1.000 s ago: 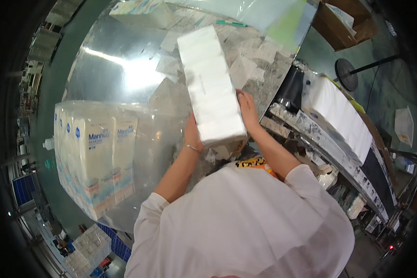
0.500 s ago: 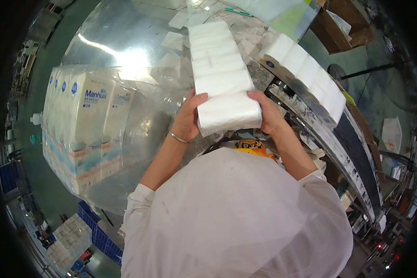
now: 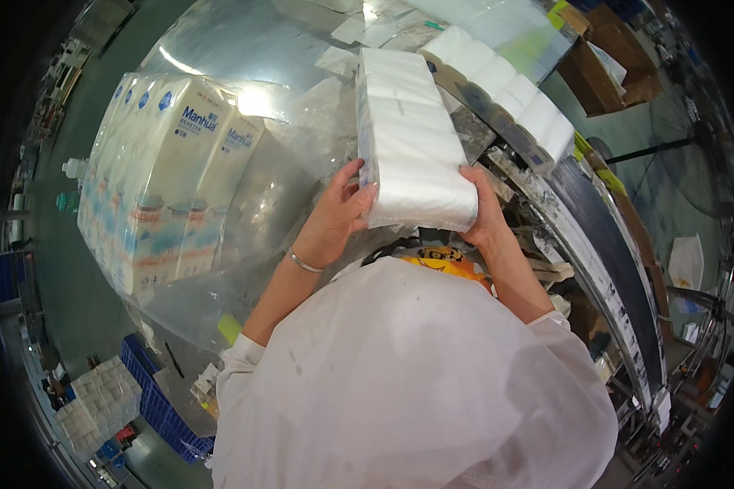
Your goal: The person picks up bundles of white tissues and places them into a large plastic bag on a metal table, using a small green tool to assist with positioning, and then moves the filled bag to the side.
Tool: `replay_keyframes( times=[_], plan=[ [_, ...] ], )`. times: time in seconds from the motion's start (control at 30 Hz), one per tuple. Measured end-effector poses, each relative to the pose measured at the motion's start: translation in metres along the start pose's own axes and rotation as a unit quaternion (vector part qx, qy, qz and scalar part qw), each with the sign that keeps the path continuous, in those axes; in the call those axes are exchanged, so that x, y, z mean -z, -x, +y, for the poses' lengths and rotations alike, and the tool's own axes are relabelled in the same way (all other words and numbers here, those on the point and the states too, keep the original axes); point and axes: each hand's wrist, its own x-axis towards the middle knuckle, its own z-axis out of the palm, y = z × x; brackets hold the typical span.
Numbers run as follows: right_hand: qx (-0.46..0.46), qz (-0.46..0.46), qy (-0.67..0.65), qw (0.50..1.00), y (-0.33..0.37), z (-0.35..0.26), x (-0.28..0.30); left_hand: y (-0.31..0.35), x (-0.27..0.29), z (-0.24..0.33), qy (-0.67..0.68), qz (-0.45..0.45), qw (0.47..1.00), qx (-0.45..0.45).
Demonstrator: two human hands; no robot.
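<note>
A long pack of white toilet rolls [image 3: 416, 138] in thin clear wrap lies lengthwise in front of me, its near end between my two hands. My left hand [image 3: 330, 218] presses its bent fingers against the near left side. Opposite it, my right hand [image 3: 485, 210] grips the near right corner, thumb on top and the other fingers mostly hidden beneath. On the left, several cream packs printed with blue lettering and buildings [image 3: 183, 155] stand inside a clear plastic bag [image 3: 273, 204]. A second row of white rolls [image 3: 506, 88] rests at the far right.
The shiny metal table [image 3: 220, 37] stretches away from me. To my right runs a dark conveyor belt [image 3: 599, 236] with a pale rail. A blue crate [image 3: 159, 407] sits at lower left. Beyond the belt are an open cardboard box [image 3: 599, 69] and a fan [image 3: 701, 155].
The pack has turned slightly, and its left side now shows. My left hand has slid from its top onto that side, thumb no longer on top. The view has shifted.
</note>
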Motion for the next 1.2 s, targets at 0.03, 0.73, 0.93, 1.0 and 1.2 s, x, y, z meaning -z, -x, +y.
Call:
replay_keyframes(
  times=[0.03,0.73,0.93,1.0,1.2],
  plan=[
    [-0.001,-0.001,0.0,1.0,-0.001,0.003,0.001,0.004,0.001,0.0,-0.02,0.02,1.0,-0.006],
    [-0.016,-0.004,0.077,0.997,0.003,0.011,-0.014,0.029,0.025,-0.027,-0.213,-0.012,0.96,-0.179],
    [-0.031,0.0,0.082,0.996,0.002,0.012,-0.007,0.028,0.029,-0.028,-0.248,-0.046,0.954,-0.16],
    [-0.006,0.02,0.088,0.996,0.002,0.012,-0.01,0.031,0.025,-0.027,-0.204,-0.04,0.971,-0.121],
    [0.025,0.021,0.066,0.997,0.009,-0.003,-0.019,0.02,0.018,-0.021,-0.026,0.079,0.996,-0.041]
  ],
)
